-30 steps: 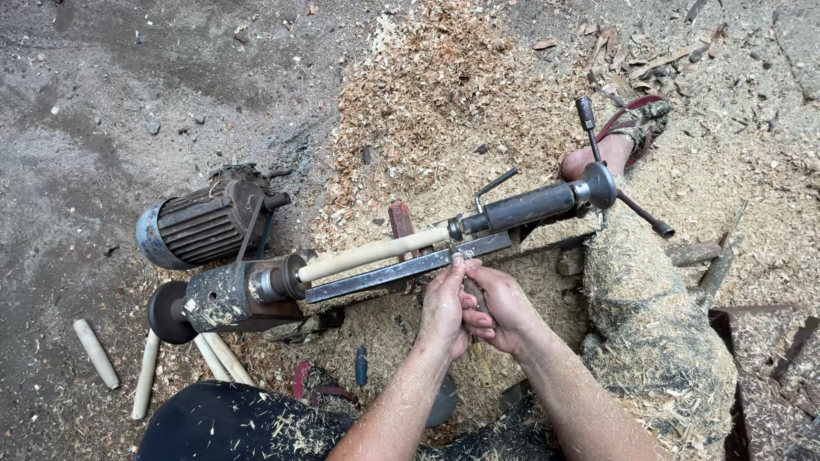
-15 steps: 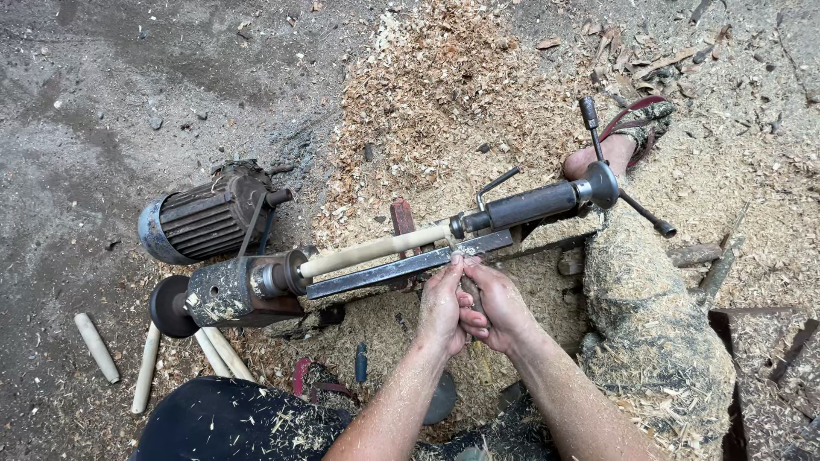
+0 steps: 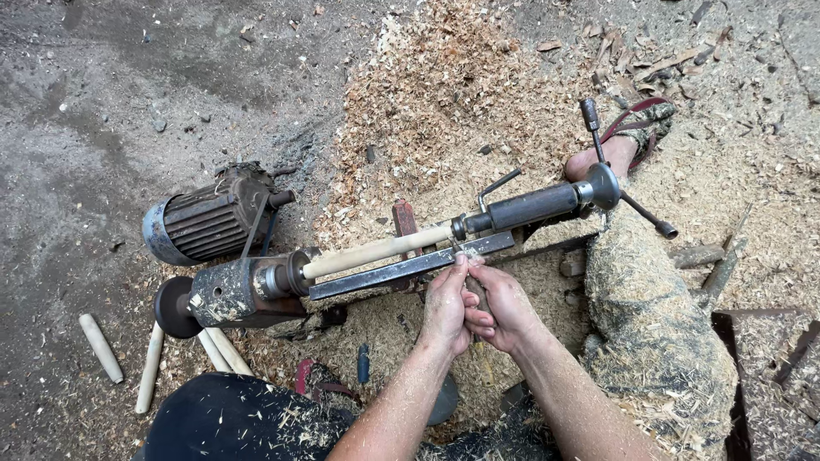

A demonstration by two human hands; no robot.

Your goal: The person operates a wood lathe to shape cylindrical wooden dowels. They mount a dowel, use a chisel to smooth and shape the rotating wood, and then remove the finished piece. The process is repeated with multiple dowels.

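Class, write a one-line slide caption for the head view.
Both hands press a tool to a pale wooden rod on a floor lathe amid sawdust.

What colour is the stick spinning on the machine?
Pale cream, bare wood; the wooden stick shows best in the head view.

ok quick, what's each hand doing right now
Left hand: closed around a tool handle, tip at the wooden rod.
Right hand: closed on the same handle.

We count one motor, one lathe with one pale rod mounted in it, four loose dowels on the ground at its left end, two hands, and one sandal.
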